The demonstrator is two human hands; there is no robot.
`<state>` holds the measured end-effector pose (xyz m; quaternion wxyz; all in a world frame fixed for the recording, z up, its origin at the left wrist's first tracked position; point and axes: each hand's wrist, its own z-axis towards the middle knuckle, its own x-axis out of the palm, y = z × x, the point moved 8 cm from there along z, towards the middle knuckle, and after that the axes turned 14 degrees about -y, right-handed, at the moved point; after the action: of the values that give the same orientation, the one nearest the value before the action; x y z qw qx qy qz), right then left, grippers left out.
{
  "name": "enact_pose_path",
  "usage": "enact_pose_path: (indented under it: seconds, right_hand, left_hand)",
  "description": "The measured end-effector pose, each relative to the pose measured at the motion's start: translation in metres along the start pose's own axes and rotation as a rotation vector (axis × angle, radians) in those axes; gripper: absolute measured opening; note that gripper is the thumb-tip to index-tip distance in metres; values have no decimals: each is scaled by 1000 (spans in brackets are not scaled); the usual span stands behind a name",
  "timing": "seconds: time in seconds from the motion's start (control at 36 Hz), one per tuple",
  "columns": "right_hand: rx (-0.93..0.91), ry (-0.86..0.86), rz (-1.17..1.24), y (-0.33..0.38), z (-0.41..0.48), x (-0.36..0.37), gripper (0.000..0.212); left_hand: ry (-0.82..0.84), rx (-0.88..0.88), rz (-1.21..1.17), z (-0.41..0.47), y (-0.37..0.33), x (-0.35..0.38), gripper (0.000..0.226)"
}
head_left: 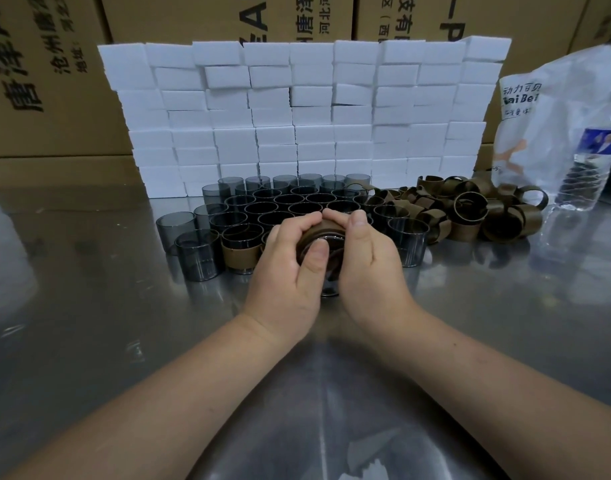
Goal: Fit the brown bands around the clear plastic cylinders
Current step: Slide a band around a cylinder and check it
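We have both hands closed round one clear cylinder [326,251] at table centre: left hand [290,268] and right hand [366,258] pressing a brown band [323,228] around it. Band looks part-seated. Next, we judge: push it down even. Loose bands [470,209] lie right.

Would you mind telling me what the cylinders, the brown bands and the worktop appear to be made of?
The cylinders look like smoky clear plastic: glossy, thin-walled, see-through. The brown bands seem to be matte kraft paper or card, open-ended strips curled into loops, though that is uncertain. The worktop looks like brushed metal, probably stainless steel, given its blurred reflections.
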<state>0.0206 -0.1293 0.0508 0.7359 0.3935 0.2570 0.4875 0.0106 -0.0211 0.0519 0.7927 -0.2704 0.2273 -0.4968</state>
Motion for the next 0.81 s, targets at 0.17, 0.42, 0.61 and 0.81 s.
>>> enact_pose_path:
  seconds: [0.17,0.42,0.61,0.81]
  right_hand:
    - [-9,-6,-17,1,0,0,62]
    - [-41,-9,-6,4,0,0,61]
    - [-70,103,94,14,-2,5,45]
    - [9,279,64,13,-7,17,58]
  left_hand:
    - [1,-9,-16,0,1,0,27]
    - [-9,37,-31,0,-4,-2,39]
    - [4,4,-258,2,-14,-3,65]
    - [-69,-345,-484,6,5,-7,30]
